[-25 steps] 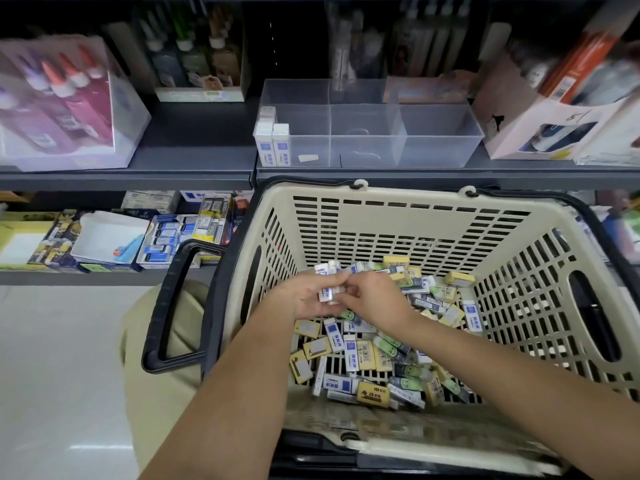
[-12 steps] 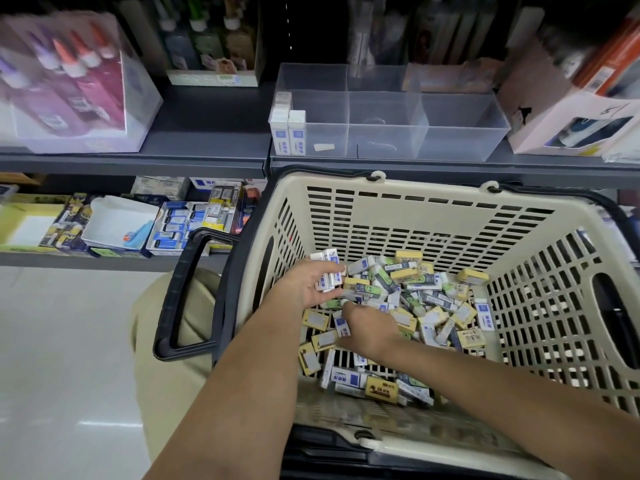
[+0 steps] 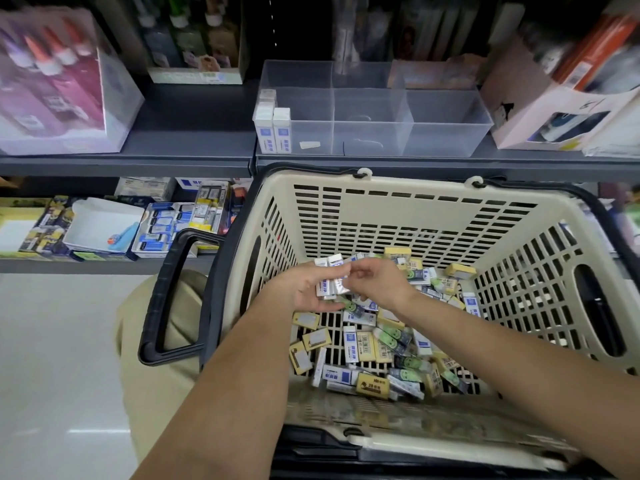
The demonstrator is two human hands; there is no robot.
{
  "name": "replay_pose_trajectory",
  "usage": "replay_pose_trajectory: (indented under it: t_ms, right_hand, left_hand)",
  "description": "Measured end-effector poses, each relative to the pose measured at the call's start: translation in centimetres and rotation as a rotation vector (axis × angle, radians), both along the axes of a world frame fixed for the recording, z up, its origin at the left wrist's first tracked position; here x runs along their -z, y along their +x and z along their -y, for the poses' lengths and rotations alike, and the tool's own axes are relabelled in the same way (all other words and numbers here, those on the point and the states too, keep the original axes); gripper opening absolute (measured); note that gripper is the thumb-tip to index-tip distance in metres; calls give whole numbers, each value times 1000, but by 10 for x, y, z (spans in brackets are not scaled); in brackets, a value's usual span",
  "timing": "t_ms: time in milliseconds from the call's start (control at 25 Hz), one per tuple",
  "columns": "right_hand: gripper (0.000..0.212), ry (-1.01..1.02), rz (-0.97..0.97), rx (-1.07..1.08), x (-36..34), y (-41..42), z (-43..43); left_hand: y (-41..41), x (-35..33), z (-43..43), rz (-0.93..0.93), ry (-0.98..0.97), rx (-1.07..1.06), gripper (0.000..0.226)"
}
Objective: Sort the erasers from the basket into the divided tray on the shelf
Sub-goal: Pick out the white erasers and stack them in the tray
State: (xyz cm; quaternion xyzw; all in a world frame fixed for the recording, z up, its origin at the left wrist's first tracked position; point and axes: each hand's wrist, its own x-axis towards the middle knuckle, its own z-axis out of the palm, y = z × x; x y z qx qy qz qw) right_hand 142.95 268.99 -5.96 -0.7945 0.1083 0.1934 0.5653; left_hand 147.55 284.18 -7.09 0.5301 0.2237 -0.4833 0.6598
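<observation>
Glossy pale floor (image 3: 52, 358) lies under a cream plastic basket (image 3: 415, 216) with slotted walls, where boxy erasers (image 3: 367, 344) in yellow, green and white sleeves lie heaped. Over them the left hand (image 3: 308, 289) cups a stack (image 3: 330, 284) of white-and-blue ones, fingers curled round it. The right hand (image 3: 381, 285) pinches the stack's top edge. Beyond, on the grey shelf (image 3: 190, 133), a clear divided tray (image 3: 446, 133) holds upright white erasers in its left compartment.

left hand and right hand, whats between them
A small bundle of white-and-blue erasers, gripped by the left hand and pinched at its edge by the right hand. The head view shows it.
</observation>
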Motion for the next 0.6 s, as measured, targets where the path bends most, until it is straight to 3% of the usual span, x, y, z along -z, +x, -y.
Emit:
replay_pose_trajectory:
  t_ms: [120, 200, 280, 360, 480, 600]
  right_hand:
    - [13, -31, 11, 16, 6, -4, 1]
    - [10, -324, 36, -263, 17, -15, 7]
    - [24, -647, 22, -652, 32, -29, 8]
    - [35, -869, 29, -837, 44, -39, 5]
    - [36, -1036, 164, -943, 52, -46, -1]
    - [45, -1060, 217, -947, 58, -49, 1]
  left_hand:
    - [2, -4, -1, 24, 9, -51, 39]
    - [2, -4, -2, 35, 60, -118, 49]
    - [0, -2, -2, 42, 93, -119, 54]
    - [-1, -1, 0, 49, 103, -109, 59]
    - [0, -3, 1, 52, 118, -102, 59]
    - [-1, -1, 1, 56, 133, -85, 58]
